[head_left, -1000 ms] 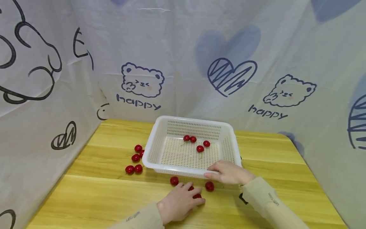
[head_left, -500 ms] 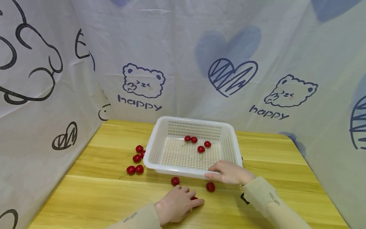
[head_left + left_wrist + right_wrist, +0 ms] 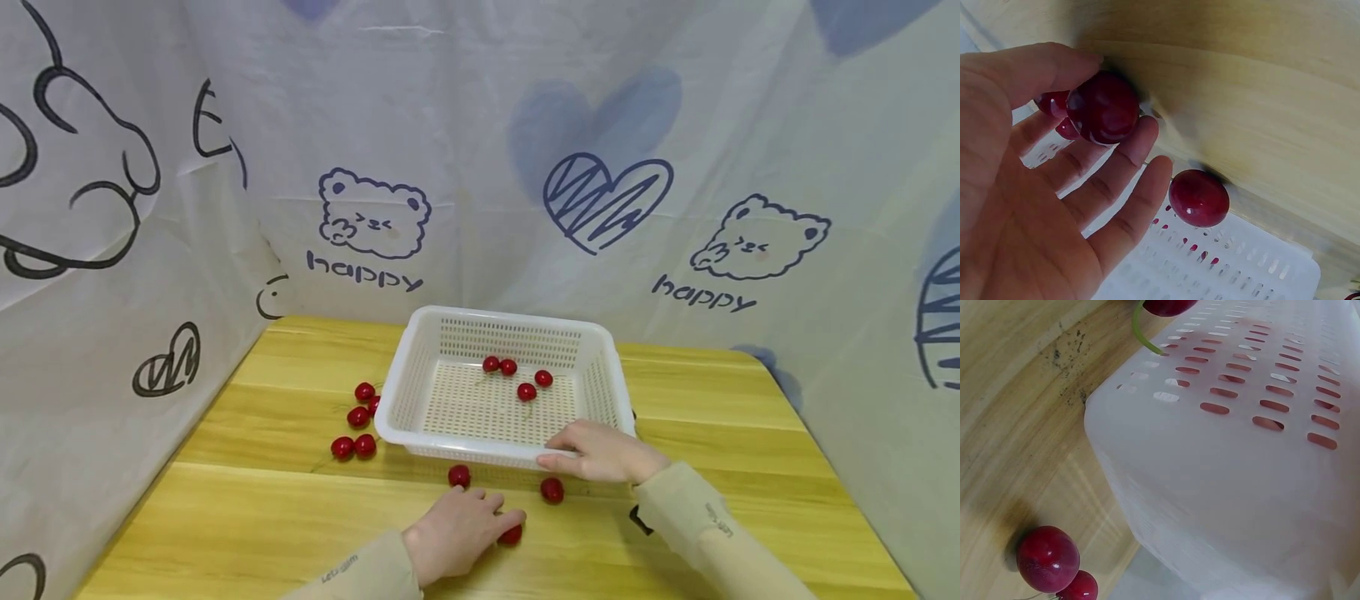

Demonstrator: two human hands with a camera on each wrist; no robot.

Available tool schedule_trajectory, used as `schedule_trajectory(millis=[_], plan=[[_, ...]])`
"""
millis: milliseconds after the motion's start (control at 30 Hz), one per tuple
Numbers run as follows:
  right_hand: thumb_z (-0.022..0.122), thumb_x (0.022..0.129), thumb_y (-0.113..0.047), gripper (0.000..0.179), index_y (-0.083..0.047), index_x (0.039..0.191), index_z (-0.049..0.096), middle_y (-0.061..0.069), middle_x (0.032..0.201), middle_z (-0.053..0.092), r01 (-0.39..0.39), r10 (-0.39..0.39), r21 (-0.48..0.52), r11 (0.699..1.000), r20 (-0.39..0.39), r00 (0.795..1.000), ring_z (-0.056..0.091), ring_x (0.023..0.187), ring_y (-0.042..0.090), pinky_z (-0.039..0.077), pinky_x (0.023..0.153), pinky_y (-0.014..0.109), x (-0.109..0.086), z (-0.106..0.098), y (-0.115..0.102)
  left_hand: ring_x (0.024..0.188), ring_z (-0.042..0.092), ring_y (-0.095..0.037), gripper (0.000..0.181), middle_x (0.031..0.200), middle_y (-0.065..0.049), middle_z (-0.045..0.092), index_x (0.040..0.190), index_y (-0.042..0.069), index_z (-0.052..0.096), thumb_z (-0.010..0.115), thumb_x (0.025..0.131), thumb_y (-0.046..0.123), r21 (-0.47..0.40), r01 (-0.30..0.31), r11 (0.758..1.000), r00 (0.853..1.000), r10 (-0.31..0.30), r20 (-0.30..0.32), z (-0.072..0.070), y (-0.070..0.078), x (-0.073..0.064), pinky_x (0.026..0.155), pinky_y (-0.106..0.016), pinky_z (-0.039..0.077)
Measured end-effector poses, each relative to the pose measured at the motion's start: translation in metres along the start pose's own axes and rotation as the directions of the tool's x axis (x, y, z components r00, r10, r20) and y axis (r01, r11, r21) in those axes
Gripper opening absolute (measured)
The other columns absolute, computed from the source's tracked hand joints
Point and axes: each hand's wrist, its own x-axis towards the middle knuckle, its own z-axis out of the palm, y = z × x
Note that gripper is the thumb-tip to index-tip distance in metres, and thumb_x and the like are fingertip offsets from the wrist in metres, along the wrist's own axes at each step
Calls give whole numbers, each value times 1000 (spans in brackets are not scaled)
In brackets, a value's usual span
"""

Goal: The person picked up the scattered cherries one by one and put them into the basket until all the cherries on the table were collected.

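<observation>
My left hand (image 3: 453, 533) is low over the table in front of the basket. It holds a red cherry (image 3: 1104, 107) between thumb and fingers, close to the wood. Another cherry (image 3: 1199, 198) lies just past the little fingertip. At the front right corner, my right hand (image 3: 603, 452) grips the rim of the white plastic basket (image 3: 468, 446). Its fingers reach over the edge to the inside. The right wrist view is filled by the slotted basket wall (image 3: 1147, 456), and the hand itself is mostly out of that view. Several cherries (image 3: 527, 392) lie inside the basket.
Left of the basket several more cherries (image 3: 365, 446) with thin stems lie on the yellow wood table (image 3: 247, 500). One cherry (image 3: 552, 490) lies in front of the basket, near the right hand. A printed white cloth (image 3: 480, 125) hangs behind the table and along its sides.
My left hand has drawn slightly back toward the near edge and left, and a cherry has come nearer with it. My right hand and the basket have stayed put.
</observation>
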Motion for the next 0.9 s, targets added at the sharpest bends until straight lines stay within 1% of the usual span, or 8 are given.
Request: schedule_trajectory(millis=[133, 233, 533, 733, 900], plan=[[50, 102, -51, 43, -17, 92, 75, -17, 65, 53, -2, 2, -1, 1000, 0, 1000, 44, 59, -2, 44, 65, 21, 0, 0, 0, 99, 65, -9, 44, 115, 8, 66, 134, 36, 50, 70, 94, 34, -25, 10, 1000, 999, -9, 34, -1, -1, 0, 78, -27, 56], [50, 102, -51, 44, -17, 93, 76, -17, 66, 55, -10, 10, -2, 1000, 0, 1000, 44, 60, -2, 45, 65, 21, 0, 0, 0, 99, 66, -10, 46, 116, 8, 67, 133, 35, 51, 71, 93, 32, -46, 13, 999, 999, -11, 45, -1, -2, 0, 80, -27, 56], [50, 102, -51, 44, -17, 90, 74, -17, 66, 54, 5, -5, -11, 1000, -8, 1000, 44, 60, -2, 44, 64, 20, 0, 0, 1, 93, 67, -9, 36, 112, 7, 69, 124, 30, 52, 70, 93, 32, -38, 31, 999, 999, -29, 33, -2, -5, -1, 74, -25, 56], [50, 102, -51, 44, -17, 88, 74, -17, 64, 52, 7, -7, -1, 1000, -7, 1000, 42, 57, -3, 44, 62, 20, 0, 1, 1, 86, 67, -9, 22, 105, 6, 70, 119, 31, 54, 62, 98, 35, -69, 36, 997, 999, -36, 12, -6, -9, -5, 69, -25, 55], [51, 102, -50, 43, -17, 85, 73, -18, 63, 51, 10, -10, -4, 1000, -13, 1000, 42, 57, -3, 43, 61, 19, 0, 1, 0, 81, 65, -9, 21, 100, 6, 70, 115, 32, 60, 67, 95, 33, -94, 43, 995, 999, -42, 13, -9, -12, -8, 67, -24, 53]])
